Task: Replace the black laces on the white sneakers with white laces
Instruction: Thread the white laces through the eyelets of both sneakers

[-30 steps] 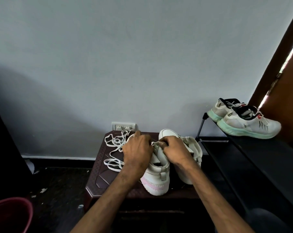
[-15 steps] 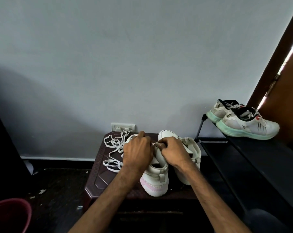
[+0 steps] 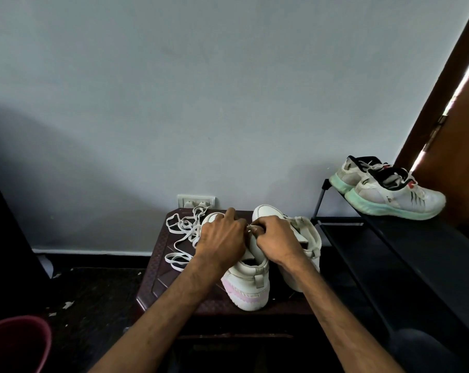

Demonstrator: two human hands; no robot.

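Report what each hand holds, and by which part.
The right hand pinches a white lace near its tip, over the pink-soled sneaker. The left hand grips that sneaker's upper beside the tongue; its fingertips are hidden.

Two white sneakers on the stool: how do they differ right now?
The left hand and right hand both grip the left sneaker at its top; no hand holds the right sneaker. The left sneaker shows a pink sole band at the heel; the right sneaker's heel is partly hidden behind the forearm. Both are white and stand upright on the stool, heels toward the camera.
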